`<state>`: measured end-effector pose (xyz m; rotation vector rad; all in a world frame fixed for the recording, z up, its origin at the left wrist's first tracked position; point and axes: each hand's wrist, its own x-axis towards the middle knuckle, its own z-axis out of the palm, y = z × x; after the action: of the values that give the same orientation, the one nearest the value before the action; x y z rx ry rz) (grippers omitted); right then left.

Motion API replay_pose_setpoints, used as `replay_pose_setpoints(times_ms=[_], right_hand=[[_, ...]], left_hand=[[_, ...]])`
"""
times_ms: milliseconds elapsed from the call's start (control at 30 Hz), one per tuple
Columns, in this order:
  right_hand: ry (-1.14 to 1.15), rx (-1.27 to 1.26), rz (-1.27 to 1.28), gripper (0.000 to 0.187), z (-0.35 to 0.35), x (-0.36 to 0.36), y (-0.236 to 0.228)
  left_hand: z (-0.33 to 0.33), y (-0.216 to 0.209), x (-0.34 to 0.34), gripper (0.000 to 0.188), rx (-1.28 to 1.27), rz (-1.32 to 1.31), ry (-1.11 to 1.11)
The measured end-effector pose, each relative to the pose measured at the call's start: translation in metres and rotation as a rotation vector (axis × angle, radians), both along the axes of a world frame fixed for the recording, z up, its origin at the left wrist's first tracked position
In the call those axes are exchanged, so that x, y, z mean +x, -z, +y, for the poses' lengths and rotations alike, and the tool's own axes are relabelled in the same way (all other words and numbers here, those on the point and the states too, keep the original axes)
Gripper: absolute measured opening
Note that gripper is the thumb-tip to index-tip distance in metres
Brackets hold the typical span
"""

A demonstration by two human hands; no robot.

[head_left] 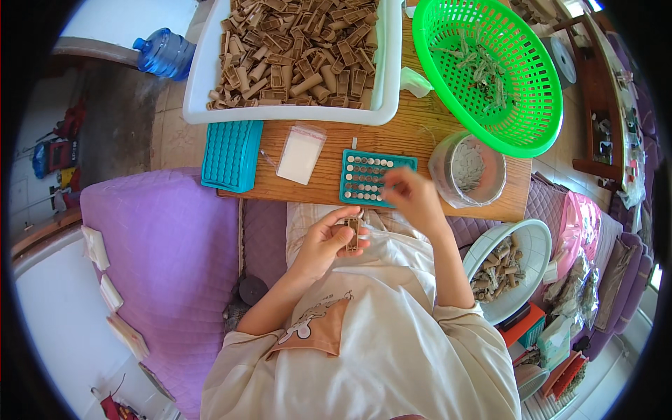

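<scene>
My left hand (330, 236) is closed around a small brown plastic part (352, 234), a narrow open-sided housing held upright in front of my shirt. Over the right end of a teal tray (344, 190) is my right hand (414, 196), bent at the wrist. Motion smears its fingers, so whether they pinch anything does not show. Rows of small round silver-white pieces (362, 169) stand in that tray. Just right of the hand, a clear plastic-lined tub (435, 171) holds many pale grey small pieces (469, 164).
A large white bin (301, 116) heaped with brown parts (301, 52) takes up the far table. Stacked teal trays (231, 157) and a white packet (301, 155) lie left. A green basket (539, 136) overhangs the table's right side. Below it sits a pale basin (535, 276) of brown parts.
</scene>
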<state>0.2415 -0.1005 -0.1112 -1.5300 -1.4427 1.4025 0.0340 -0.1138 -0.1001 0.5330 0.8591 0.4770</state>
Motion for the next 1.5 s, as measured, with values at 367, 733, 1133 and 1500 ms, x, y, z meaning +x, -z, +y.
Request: replay_pose_setpoints(times_ms=[367,733,1133,1500], right_hand=[[0.017,0.726,-0.713,0.025,0.023,0.008,0.033],[-0.11,0.811,-0.722,0.029,0.027,0.013,0.031],[0.357,0.503,-0.129,0.027,-0.007,-0.013,-0.034],[0.086,0.767,-0.226,0.024,-0.015,-0.02,-0.039]], left_hand=[[0.009,-0.011,-0.002,0.036,-0.072,-0.083,-0.041],[0.019,-0.023,0.012,0.039,-0.017,-0.149,0.043],[0.02,-0.023,0.037,0.046,0.076,-0.116,-0.075],[0.019,-0.012,0.035,0.033,0.076,-0.108,-0.084]])
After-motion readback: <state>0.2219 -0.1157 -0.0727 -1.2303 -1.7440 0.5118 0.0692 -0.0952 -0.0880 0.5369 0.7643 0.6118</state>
